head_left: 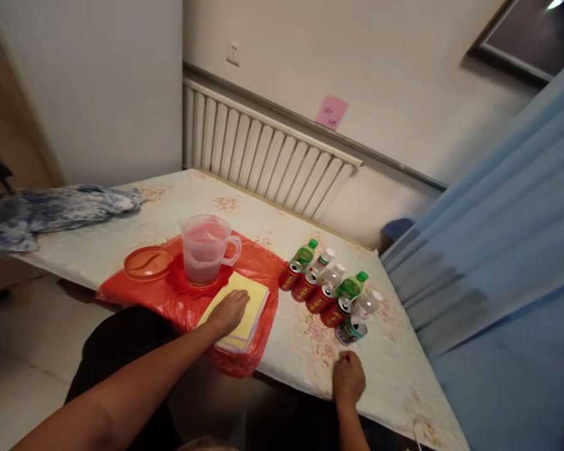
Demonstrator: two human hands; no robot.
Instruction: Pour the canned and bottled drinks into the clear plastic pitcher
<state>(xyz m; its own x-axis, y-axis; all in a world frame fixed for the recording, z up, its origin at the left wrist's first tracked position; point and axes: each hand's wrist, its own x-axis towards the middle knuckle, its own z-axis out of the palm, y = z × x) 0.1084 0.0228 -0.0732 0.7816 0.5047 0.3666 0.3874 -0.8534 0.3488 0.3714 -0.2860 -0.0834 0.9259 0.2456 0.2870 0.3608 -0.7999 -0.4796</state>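
Now | L hand (229, 312) on ylw stack (255, 300) | R hand (349, 378) fisted nr cans (320, 300)

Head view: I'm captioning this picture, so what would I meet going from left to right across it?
Blue-patterned cloth → round orange piece → pitcher → leftmost red can → right hand → blue curtain.

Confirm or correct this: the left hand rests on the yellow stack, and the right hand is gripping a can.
Wrong about the right hand: the head view shows it curled and apart from the cans. The left hand does rest on the yellow stack.
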